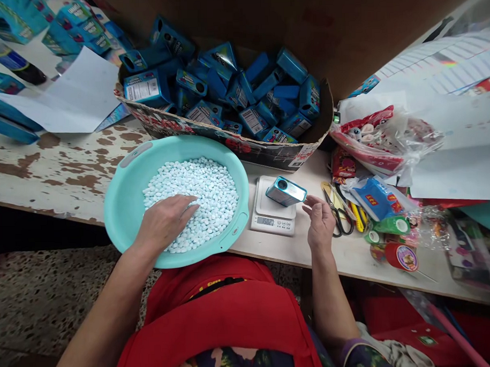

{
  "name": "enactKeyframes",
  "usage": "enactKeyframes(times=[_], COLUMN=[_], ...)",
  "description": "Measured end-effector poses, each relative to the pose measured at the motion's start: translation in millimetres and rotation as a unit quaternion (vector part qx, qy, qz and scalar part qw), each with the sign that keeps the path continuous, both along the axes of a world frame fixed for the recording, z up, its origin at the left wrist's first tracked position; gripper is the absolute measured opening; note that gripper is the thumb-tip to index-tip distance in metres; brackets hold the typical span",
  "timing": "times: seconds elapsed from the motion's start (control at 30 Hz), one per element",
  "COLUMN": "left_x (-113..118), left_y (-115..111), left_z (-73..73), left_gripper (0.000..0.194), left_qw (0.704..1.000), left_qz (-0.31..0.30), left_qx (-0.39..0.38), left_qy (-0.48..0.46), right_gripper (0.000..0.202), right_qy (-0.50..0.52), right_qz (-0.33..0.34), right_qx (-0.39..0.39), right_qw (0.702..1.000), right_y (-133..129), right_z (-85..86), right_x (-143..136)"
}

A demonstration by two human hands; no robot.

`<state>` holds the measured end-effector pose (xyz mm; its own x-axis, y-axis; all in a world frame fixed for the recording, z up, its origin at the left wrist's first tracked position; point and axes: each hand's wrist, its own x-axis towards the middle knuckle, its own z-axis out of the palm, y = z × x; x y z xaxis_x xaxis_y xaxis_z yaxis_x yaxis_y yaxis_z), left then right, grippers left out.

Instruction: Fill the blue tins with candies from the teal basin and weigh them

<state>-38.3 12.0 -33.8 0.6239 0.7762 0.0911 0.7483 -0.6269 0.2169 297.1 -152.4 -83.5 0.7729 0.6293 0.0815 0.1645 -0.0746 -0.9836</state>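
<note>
My left hand [168,221] is in the turquoise basin [123,209], its fingers close together and their tips down among the small pale blue-white pellets [207,201]. What lies between those fingertips is hidden. On the right, a small blue box [286,191] with a shiny, pale end lies slanted over the white digital scale [272,225]. My right hand [321,223] has bent fingers at the box's right end, with the fingertips against its edge. The scale's display is lit and shows digits.
Behind the basin stands a cardboard carton [227,141] full of blue boxes. Scissors [340,223], a yellow cutter [358,217] and tape rolls [393,225] lie right of my right hand. A red bowl in plastic [372,155] is farther back. Paper [81,93] and a bottle [16,63] are left.
</note>
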Motion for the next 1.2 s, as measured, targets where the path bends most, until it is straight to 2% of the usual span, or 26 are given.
enactKeyframes(times=[0.13, 0.27, 0.33, 0.4, 0.47, 0.5, 0.53, 0.6, 0.67, 0.7, 0.73, 0.8, 0.87, 0.9, 0.93, 1.0, 1.07, 1.1, 1.13, 1.2], left_x=[1, 3, 3, 1, -4, -6, -9, -11, -8, -5, 0, 8, 15, 17, 17, 17, 17, 18, 21, 29], left_y=[1, 4, 6, 9, 13, 15, 16, 18, 18, 18, 18, 21, 25, 27, 30, 34, 36, 36, 34, 29], left_z=[-0.9, 3.1, 7.8, 12.7, 16.6, 18.1, 19.5, 22.1, 25.0, 26.6, 28.1, 30.6, 32.3, 33.4, 35.2, 43.5, 61.2, 73.5, 87.5, 115.3], left_gripper=[0.041, 0.028, 0.021, 0.016, 0.011, 0.01, 0.012, 0.018, 0.023, 0.025, 0.026, 0.023, 0.02, 0.02, 0.019, 0.017, 0.014, 0.014, 0.014, 0.016], left_qw=[0.998, 0.98, 0.971, 0.966, 0.94, 0.907, 0.858, 0.735, 0.626, 0.589, 0.565, 0.549, 0.566, 0.589, 0.625, 0.724, 0.823, 0.863, 0.896, 0.944], left_qz=[0.008, -0.042, -0.056, -0.034, 0.033, 0.077, 0.118, 0.172, 0.196, 0.203, 0.211, 0.221, 0.212, 0.2, 0.187, 0.152, 0.105, 0.072, 0.032, -0.059], left_qx=[-0.057, -0.159, -0.199, -0.25, -0.334, -0.387, -0.443, -0.534, -0.586, -0.603, -0.614, -0.628, -0.62, -0.608, -0.592, -0.547, -0.483, -0.44, -0.392, -0.286], left_qy=[0.028, 0.111, 0.116, 0.059, -0.066, -0.146, -0.231, -0.382, -0.476, -0.499, -0.509, -0.505, -0.501, -0.493, -0.474, -0.392, -0.281, -0.238, -0.205, -0.157], right_gripper=[0.044, 0.05, 0.053, 0.049, 0.042, 0.04, 0.038, 0.037, 0.037, 0.036, 0.036, 0.035, 0.035, 0.035, 0.035, 0.031, 0.026, 0.025, 0.024, 0.023], right_qy=[-0.034, -0.037, -0.04, -0.049, -0.05, -0.047, -0.045, -0.04, -0.039, -0.038, -0.037, -0.038, -0.041, -0.042, -0.045, -0.058, -0.086, -0.105, -0.124, -0.158], right_qz=[0.055, 0.07, 0.065, 0.058, 0.067, 0.075, 0.082, 0.084, 0.077, 0.075, 0.075, 0.083, 0.102, 0.116, 0.133, 0.171, 0.21, 0.23, 0.25, 0.285], right_qx=[0.012, -0.022, -0.044, -0.056, -0.061, -0.063, -0.064, -0.061, -0.039, -0.02, 0.003, 0.046, 0.07, 0.075, 0.078, 0.074, 0.057, 0.048, 0.039, 0.032], right_qw=[0.998, 0.997, 0.996, 0.996, 0.995, 0.994, 0.994, 0.994, 0.996, 0.996, 0.996, 0.995, 0.991, 0.989, 0.987, 0.981, 0.972, 0.966, 0.96, 0.945], right_y=[5, 13, 18, 23, 28, 30, 32, 33, 34, 34, 34, 34, 35, 36, 38, 42, 48, 51, 54, 61], right_z=[-0.1, 2.4, 2.9, 2.7, 2.8, 3.5, 5.0, 11.0, 21.3, 27.7, 34.7, 49.4, 62.7, 68.2, 72.7, 79.3, 83.6, 85.4, 87.0, 89.8], right_x=[0, -6, -9, -10, -9, -9, -8, -9, -11, -13, -15, -22, -31, -36, -42, -53, -65, -71, -77, -88])
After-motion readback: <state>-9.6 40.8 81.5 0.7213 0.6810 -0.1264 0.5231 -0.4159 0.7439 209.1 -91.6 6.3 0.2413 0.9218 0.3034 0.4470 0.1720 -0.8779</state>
